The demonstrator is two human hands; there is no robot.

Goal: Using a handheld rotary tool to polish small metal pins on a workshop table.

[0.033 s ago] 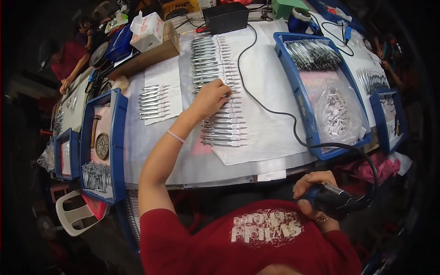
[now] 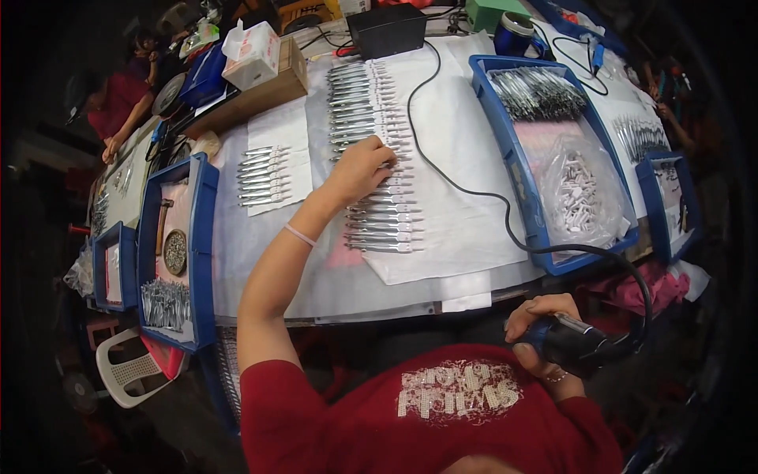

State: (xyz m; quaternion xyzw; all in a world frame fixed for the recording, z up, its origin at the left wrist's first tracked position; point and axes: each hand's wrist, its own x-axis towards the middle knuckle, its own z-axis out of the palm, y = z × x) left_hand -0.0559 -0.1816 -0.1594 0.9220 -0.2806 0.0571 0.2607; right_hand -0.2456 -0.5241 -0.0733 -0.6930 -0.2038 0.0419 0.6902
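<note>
A long worktable (image 2: pixel 260 276) covered in white sheeting runs across the room, with a big blue tray (image 2: pixel 517 186) of metal parts and a plastic bag at its right. Down the middle lies a long row of metal pieces (image 2: pixel 371 118) on white paper. The left hand (image 2: pixel 359 170) rests fingers-down on that row, gripping nothing. The right hand (image 2: pixel 541 332), off the table's near edge, is clenched around a dark corded tool (image 2: pixel 580 346).

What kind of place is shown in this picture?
Probably a small assembly workshop: long rows of silver metal tools lie on white paper, blue plastic trays hold more parts, and the right hand grips a black corded power tool.
</note>
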